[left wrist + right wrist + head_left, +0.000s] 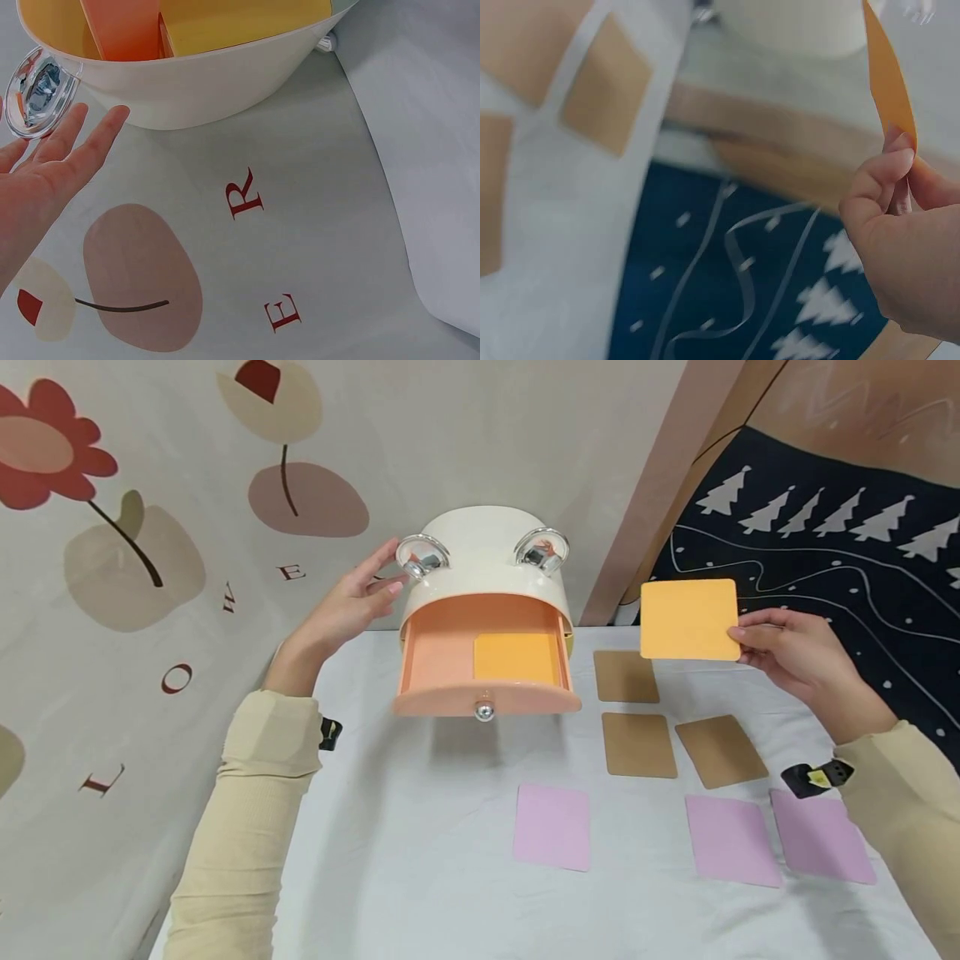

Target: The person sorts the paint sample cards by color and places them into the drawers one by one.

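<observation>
A white storage box (487, 547) with two shiny round silver eyes stands at the back of the table. Its peach drawer (438, 647) is pulled out by a silver knob side, and a yellow-orange card (517, 658) lies in its right part. My left hand (356, 602) is beside the box, fingers extended at the left silver eye (423, 556); whether they touch it I cannot tell. Between thumb and fingers my right hand (795, 647) pinches another yellow-orange card (688, 620) by its right edge, raised to the right of the box. The right wrist view shows this card (891, 82) nearly edge-on.
Several brown cards (639, 745) lie right of the drawer. Nearer the front are pink cards (552, 827) on the white tablecloth (420, 877). A printed wall covering (420, 435) rises behind the box, and a dark cloth with white trees (817, 552) is at the right.
</observation>
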Action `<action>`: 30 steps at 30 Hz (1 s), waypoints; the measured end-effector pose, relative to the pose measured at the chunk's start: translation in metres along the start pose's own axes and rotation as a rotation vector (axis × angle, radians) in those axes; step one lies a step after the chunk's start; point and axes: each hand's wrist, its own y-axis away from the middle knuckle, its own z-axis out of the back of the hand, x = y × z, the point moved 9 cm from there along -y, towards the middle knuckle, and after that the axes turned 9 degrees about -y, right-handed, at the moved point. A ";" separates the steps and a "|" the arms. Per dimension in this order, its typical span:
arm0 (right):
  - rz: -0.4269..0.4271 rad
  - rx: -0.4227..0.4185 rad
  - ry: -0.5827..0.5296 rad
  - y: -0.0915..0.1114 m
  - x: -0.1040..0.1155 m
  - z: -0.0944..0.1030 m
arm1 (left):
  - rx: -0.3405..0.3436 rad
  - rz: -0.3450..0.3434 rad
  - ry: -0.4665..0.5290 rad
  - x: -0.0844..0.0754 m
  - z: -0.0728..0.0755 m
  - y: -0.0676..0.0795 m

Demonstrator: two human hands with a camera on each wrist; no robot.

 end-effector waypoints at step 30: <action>-0.074 0.240 -0.090 0.021 0.013 -0.126 | -0.003 -0.003 -0.008 -0.001 0.000 0.001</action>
